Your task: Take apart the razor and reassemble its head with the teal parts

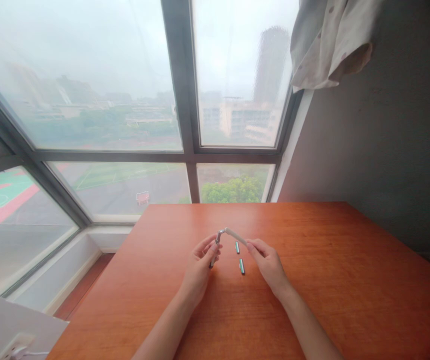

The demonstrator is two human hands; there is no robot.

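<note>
Over the middle of a reddish wooden table (312, 300), both my hands hold a thin, light-coloured object (225, 232) that is opened into an inverted V. My left hand (200, 265) pinches its darker left leg, whose tip points down toward the table. My right hand (267, 260) pinches the end of its pale right leg. Two small green batteries (239, 257) lie on the table between my hands, one behind the other.
A large window (185, 150) with dark frames stands beyond the table's far edge. A grey wall runs along the right, with a pale cloth (327, 45) hanging at its top. A white power strip (16, 345) sits at the lower left.
</note>
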